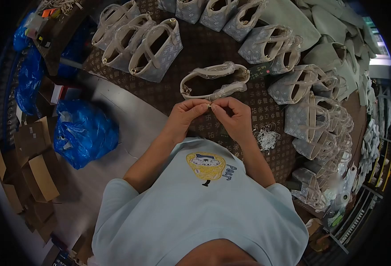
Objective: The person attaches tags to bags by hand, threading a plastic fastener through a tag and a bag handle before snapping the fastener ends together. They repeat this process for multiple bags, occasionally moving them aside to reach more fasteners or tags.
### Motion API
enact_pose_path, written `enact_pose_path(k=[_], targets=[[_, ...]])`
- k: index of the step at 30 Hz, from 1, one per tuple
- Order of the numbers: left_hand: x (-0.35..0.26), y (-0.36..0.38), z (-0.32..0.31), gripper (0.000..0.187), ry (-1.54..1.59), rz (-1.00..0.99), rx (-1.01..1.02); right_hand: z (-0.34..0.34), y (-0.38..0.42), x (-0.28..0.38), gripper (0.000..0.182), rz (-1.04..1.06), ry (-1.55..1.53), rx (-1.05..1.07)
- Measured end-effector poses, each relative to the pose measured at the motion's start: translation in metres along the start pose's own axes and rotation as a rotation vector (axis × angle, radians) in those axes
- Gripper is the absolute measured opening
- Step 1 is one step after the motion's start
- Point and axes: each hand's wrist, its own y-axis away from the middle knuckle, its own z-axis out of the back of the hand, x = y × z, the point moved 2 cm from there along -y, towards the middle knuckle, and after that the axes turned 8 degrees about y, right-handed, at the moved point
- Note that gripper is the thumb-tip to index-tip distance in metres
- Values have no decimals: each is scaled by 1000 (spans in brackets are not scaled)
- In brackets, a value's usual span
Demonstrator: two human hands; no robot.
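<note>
My left hand and my right hand meet with fingertips pinched together over something small and pale. What that small thing is, I cannot make out. Just beyond the fingertips stands a handbag with a cream rim and its top open, facing up. Clear plastic film wraps its handles. Beside the bag's right end lies a dark green card. A tangle of white strings rests on the brown patterned cloth, to the right of my right hand.
Several grey patterned handbags stand at the back left, and more handbags line the right side. Pale green pieces are heaped at the far right. On the left are a blue plastic bag and open cardboard boxes.
</note>
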Motion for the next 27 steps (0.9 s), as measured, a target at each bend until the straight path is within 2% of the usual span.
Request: enact_pose_path(k=[5, 7, 8, 10, 14, 16, 17, 19, 20, 21, 23, 24, 25, 26, 27], targets=[[-2, 1, -2, 17, -104, -128, 43, -2, 1, 5, 8, -27, 55, 3], [-2, 2, -4, 17, -123, -182, 41, -5, 3, 17, 9, 112, 272, -99], [-2, 3, -5, 17, -142, -236, 38, -9, 5, 16, 9, 110, 271, -106], [-3, 4, -9, 16, -115, -264, -3, -15, 9, 19, 12, 339, 392, -242], [-1, 2, -9, 18, -18, -290, -84, -27, 21, 25, 18, 356, 457, -288], [-2, 3, -6, 19, -66, -295, -126, -29, 22, 24, 25, 352, 480, -228], [-1, 1, -5, 20, -105, -301, -161, -27, 23, 22, 25, 324, 498, -282], [-3, -1, 12, 24, -557, -452, -189, -20, 27, 9, 29, 360, 467, -139], [-14, 1, 9, 26, -770, -617, -187, -11, 30, -7, 33, 329, 430, -111], [-28, 5, 3, 29, -964, -801, -180, 4, 30, -11, 33, 277, 461, -189], [-42, 2, -13, 33, -1447, -913, -186, 28, 24, -20, 29, 16, 555, -297], [-37, -7, 0, 29, -1657, -815, -73, 34, 19, -26, 29, -18, 573, -351], [-31, -15, 12, 29, -1658, -826, -6, 34, 10, -31, 27, 142, 762, -455], [-26, -23, 23, 27, -1533, -760, 96, 34, 2, -38, 24, 305, 954, -547], [-23, -29, 25, 25, -1409, -688, 185, 35, -6, -49, 24, 282, 970, -585]])
